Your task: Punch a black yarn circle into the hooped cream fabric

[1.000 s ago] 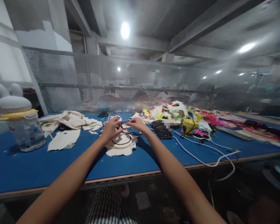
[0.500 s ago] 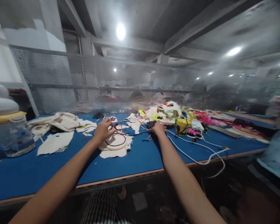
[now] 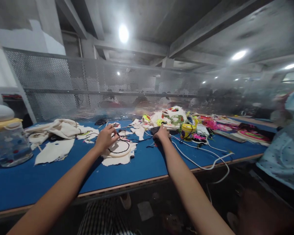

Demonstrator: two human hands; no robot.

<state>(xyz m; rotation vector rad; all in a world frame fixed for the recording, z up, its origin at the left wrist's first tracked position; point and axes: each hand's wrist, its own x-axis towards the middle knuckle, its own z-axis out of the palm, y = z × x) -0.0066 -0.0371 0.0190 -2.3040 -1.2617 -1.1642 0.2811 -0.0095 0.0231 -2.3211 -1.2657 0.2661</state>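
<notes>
The embroidery hoop (image 3: 118,150) lies on a cream cloth (image 3: 117,158) on the blue counter (image 3: 142,168). The left hand (image 3: 105,138) rests on the hoop's left edge, fingers curled over black thread (image 3: 123,143). Just right of the hoop, the right hand (image 3: 161,133) lies flat on a black phone (image 3: 155,130), fingers spread. Further right of the hoop stands a yellow tub (image 3: 187,131); its contents cannot be made out. Far left of the hoop sits a clear jar (image 3: 8,145) with a yellow lid, small coloured bits showing through its wall.
</notes>
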